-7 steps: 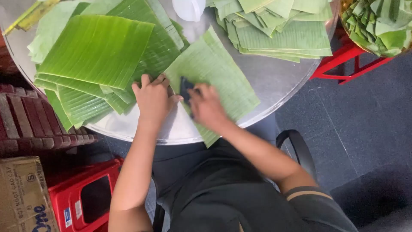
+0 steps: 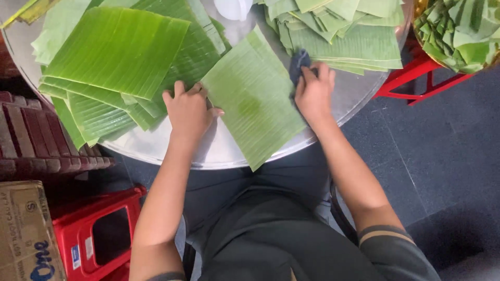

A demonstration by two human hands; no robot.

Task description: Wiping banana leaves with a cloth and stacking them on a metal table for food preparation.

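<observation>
With the left hand (image 2: 188,112) pressed flat on the banana leaf (image 2: 252,99) and the right hand (image 2: 314,93) clamped on a dark cloth (image 2: 298,62), hard rubbing could have split the overhanging leaf.

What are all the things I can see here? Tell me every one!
leaf being wiped: one, light green, table's near edge
leaf stack: many, bright green, table left
folded leaves: many, pale green, table right
bowl of leaves: one, green, top right
cloth: one, dark blue, under right hand
table: one, silver, round
stool: one, red, bottom left
cardboard box: one, brown, bottom left
left hand: pressing leaf
right hand: holding cloth
</observation>
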